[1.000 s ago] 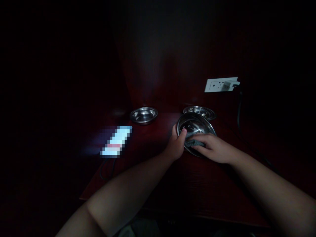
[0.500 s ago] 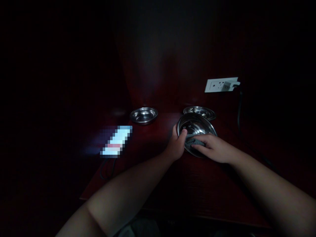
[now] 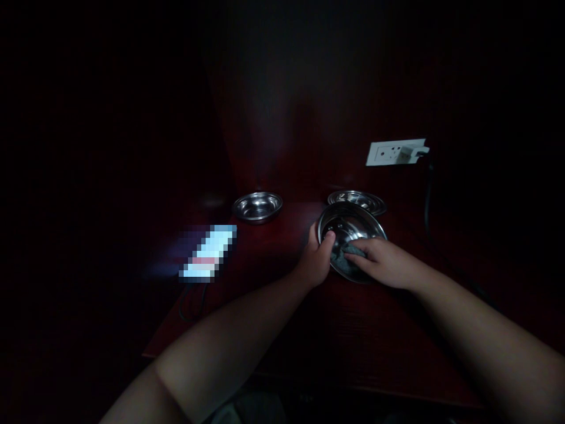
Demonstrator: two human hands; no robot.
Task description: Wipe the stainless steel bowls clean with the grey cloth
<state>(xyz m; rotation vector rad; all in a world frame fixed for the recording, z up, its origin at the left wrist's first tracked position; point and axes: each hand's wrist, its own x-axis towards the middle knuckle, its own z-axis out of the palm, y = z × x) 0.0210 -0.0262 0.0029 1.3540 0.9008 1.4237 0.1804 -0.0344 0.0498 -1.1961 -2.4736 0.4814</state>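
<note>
A shiny metal bowl (image 3: 353, 222) is tilted with its hollow side towards me, over the dark red table. My left hand (image 3: 318, 254) grips its left rim, thumb on the inside and fingers behind the wall. Inside the bowl, my right hand (image 3: 384, 262) pinches a crumpled grey-green cloth (image 3: 351, 253) against the lower inner wall. Part of the cloth is hidden under the fingers.
Behind the bowl lies a shallow metal dish (image 3: 375, 203), partly covered by it. Another metal dish (image 3: 258, 207) sits further left. A lit, pixelated phone-like slab (image 3: 209, 253) with a cable is at the left. A wall socket (image 3: 384, 153) holds a plug with a hanging cord.
My right hand and the cloth have shifted slightly inside the bowl, and the cloth looks more bunched. The left hand and the bowl stay almost in place.
</note>
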